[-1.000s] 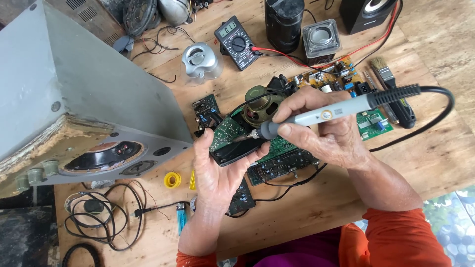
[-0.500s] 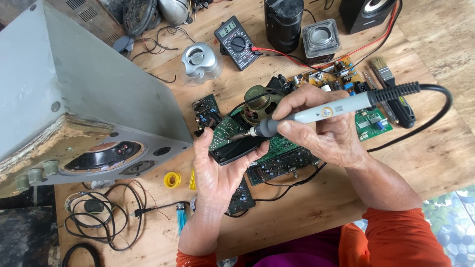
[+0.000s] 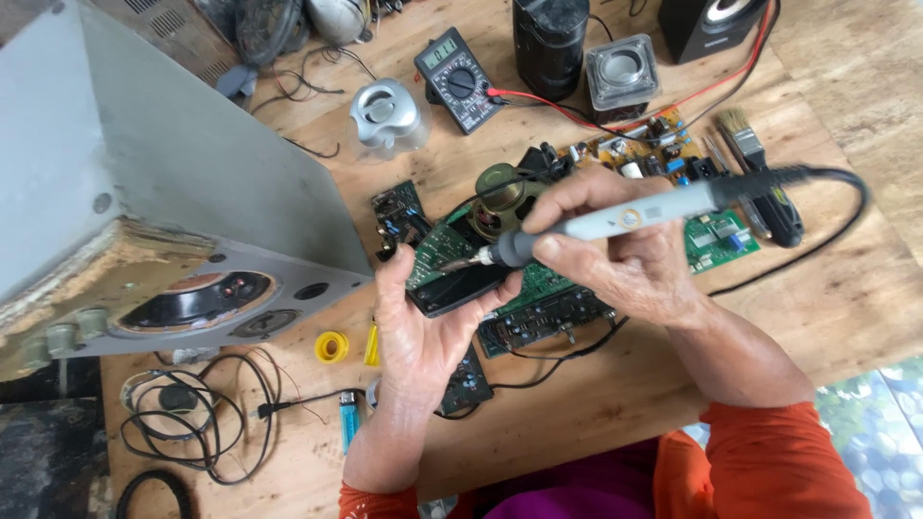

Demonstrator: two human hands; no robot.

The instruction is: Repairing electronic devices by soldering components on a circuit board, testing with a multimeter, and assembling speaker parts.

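Small dark module (image 3: 457, 288), flat and rectangular, held up just above the worktop (image 3: 577, 423) in the left hand (image 3: 423, 332). Fingers are wrapped under it and the thumb sits on its near edge, so the hand is clamped on it. Looks light, rigid and thin; probably fragile at any solder joints, so best taken by the edges as it is now, not by the face.

Soldering iron (image 3: 615, 219), grey pen-type body, pinched in the right hand (image 3: 625, 255) between thumb and fingers like a pen. Tip points left and touches, or nearly touches, the module's upper edge; exact contact too small to tell. Iron looks light and stiff, with a hot tip: hold by the grey barrel only. Its black cable (image 3: 836, 207) loops off to the right and could drag.

Directly under the hands lies a green circuit board (image 3: 538, 288), with a small round speaker driver (image 3: 500, 197) just beyond.

Further out:
- multimeter (image 3: 460, 77) with red leads
- paintbrush (image 3: 740, 135)
- another green board (image 3: 721, 235)
- yellow solder spool (image 3: 331, 346)
- blue lighter (image 3: 348, 418)
- large grey speaker cabinet (image 3: 144, 192) lying tilted at left
- coiled black wires (image 3: 192, 404) at bottom left
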